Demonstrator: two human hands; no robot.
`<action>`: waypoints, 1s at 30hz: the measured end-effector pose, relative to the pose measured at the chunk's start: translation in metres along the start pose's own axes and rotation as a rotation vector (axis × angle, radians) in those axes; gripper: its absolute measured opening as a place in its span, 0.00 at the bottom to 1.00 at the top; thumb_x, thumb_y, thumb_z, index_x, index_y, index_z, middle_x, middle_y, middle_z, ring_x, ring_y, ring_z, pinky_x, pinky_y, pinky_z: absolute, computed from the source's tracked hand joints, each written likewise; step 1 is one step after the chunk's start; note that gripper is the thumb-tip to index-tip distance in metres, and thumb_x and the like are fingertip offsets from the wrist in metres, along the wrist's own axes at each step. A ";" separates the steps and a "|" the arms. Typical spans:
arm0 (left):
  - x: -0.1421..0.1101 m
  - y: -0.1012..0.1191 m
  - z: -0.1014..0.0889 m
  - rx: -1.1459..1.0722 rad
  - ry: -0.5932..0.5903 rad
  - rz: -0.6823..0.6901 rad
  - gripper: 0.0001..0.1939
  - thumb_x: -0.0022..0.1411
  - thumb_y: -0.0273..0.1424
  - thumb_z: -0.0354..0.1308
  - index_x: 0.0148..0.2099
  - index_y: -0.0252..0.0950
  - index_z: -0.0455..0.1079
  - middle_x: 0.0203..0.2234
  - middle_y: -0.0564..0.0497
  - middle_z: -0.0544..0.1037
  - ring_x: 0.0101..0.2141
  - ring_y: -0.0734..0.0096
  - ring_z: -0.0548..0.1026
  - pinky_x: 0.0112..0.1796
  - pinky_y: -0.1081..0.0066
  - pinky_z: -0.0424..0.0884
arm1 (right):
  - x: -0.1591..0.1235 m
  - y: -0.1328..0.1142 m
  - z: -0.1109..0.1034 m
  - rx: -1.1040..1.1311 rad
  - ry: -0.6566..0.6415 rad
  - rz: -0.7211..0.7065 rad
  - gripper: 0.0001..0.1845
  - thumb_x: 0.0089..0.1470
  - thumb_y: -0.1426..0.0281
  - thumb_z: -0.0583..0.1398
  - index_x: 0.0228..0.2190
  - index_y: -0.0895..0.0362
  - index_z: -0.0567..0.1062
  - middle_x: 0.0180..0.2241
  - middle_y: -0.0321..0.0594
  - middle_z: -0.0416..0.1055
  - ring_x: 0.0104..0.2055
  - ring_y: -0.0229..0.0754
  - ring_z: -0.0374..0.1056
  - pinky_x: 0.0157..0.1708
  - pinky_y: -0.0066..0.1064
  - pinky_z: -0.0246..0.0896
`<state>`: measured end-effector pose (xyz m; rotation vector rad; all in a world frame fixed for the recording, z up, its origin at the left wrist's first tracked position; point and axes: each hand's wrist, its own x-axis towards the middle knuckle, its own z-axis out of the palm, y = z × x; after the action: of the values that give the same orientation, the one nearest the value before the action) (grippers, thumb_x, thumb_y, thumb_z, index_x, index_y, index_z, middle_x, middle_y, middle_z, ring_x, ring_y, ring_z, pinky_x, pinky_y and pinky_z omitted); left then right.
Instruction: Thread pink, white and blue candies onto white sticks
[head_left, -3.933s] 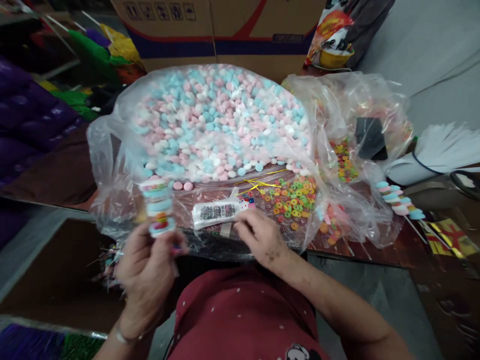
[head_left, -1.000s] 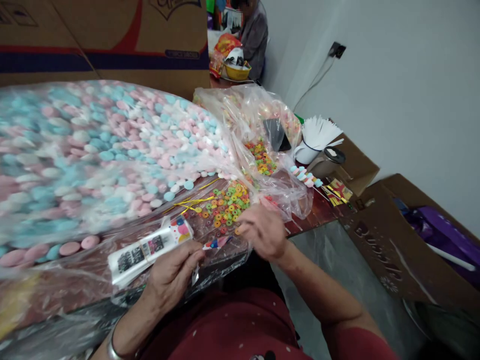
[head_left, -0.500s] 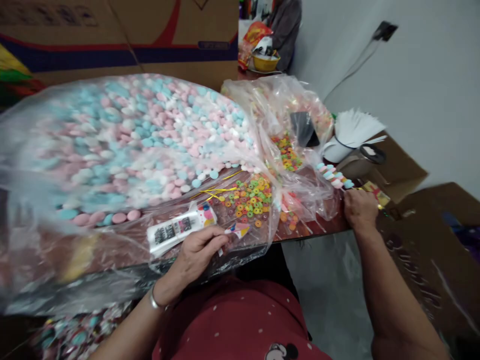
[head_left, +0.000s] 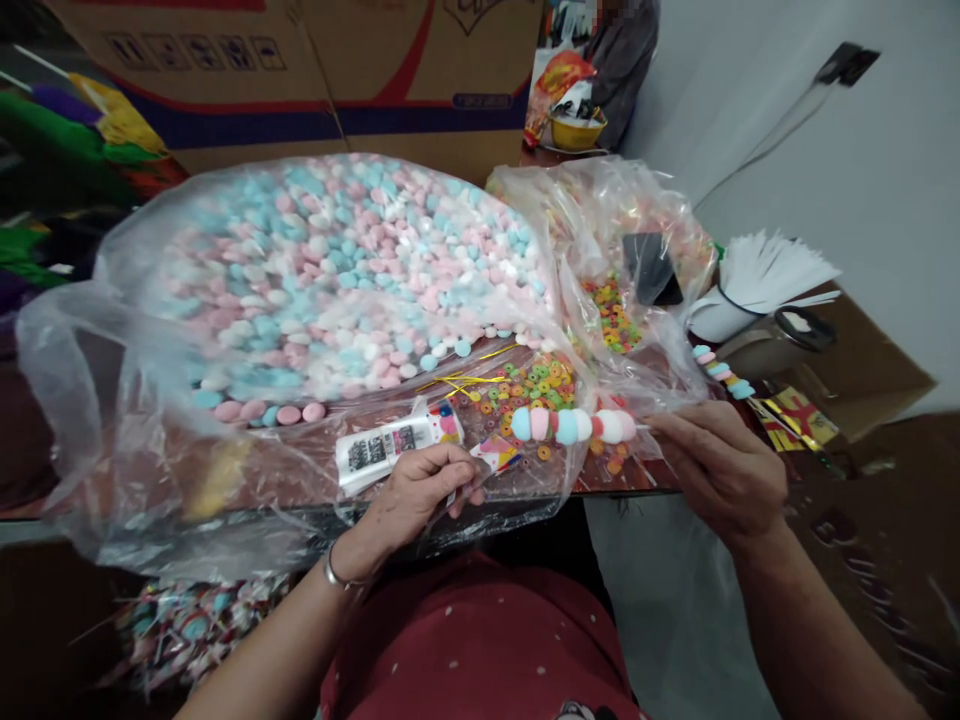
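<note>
My right hand (head_left: pixel 716 465) is closed on the stick of a candy skewer (head_left: pixel 574 425) strung with pink, blue and white discs, held level over the table's front edge. My left hand (head_left: pixel 420 490) pinches a small clear wrapper with a colourful printed tip (head_left: pixel 496 455). Just beyond it lies a stack of white printed wrappers (head_left: pixel 390 445). A big clear bag of pink, blue and white candy discs (head_left: pixel 337 270) fills the table. Loose coloured ring candies (head_left: pixel 536 385) lie beside it.
A second clear bag with ring candies (head_left: pixel 615 300) sits at right, with another finished skewer (head_left: pixel 720 370), a white cup of sticks (head_left: pixel 750 280), a metal mug (head_left: pixel 780 345) and gold ties (head_left: pixel 465 380). Cardboard boxes (head_left: pixel 360 70) stand behind. Another person (head_left: pixel 622 50) sits far back.
My right hand reached to the right edge of the table, picked up a candy skewer and brought it back toward my left hand, which kept its pinch on the wrapper.
</note>
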<state>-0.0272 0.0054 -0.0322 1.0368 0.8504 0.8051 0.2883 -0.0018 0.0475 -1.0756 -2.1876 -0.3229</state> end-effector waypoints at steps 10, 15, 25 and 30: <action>0.000 0.001 -0.001 -0.061 0.009 -0.027 0.18 0.55 0.43 0.65 0.27 0.32 0.69 0.21 0.51 0.78 0.17 0.80 0.66 0.20 0.77 0.60 | -0.003 0.004 0.011 -0.016 -0.077 -0.116 0.11 0.58 0.76 0.59 0.44 0.57 0.73 0.33 0.43 0.75 0.33 0.43 0.69 0.33 0.37 0.61; 0.002 0.008 0.005 -0.068 0.074 -0.075 0.21 0.51 0.46 0.66 0.24 0.32 0.67 0.17 0.51 0.77 0.15 0.81 0.65 0.18 0.78 0.57 | 0.002 -0.002 0.002 -0.086 -0.068 -0.214 0.11 0.59 0.75 0.58 0.44 0.58 0.73 0.32 0.43 0.76 0.32 0.42 0.68 0.32 0.37 0.59; 0.001 0.004 -0.001 -0.016 -0.001 -0.144 0.17 0.51 0.40 0.67 0.25 0.32 0.68 0.17 0.53 0.76 0.16 0.81 0.65 0.19 0.78 0.58 | 0.006 0.001 -0.007 -0.056 -0.113 -0.268 0.10 0.59 0.76 0.58 0.42 0.55 0.73 0.29 0.40 0.75 0.32 0.42 0.67 0.32 0.37 0.58; -0.002 0.003 -0.005 0.148 -0.025 -0.067 0.12 0.52 0.34 0.66 0.25 0.33 0.70 0.18 0.54 0.74 0.22 0.78 0.68 0.25 0.77 0.63 | 0.007 0.004 -0.004 -0.052 -0.162 -0.231 0.10 0.62 0.72 0.56 0.44 0.55 0.73 0.30 0.40 0.75 0.30 0.40 0.64 0.31 0.35 0.57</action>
<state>-0.0334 0.0063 -0.0300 1.1402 0.9295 0.6797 0.2901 0.0034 0.0551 -0.9036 -2.4675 -0.4091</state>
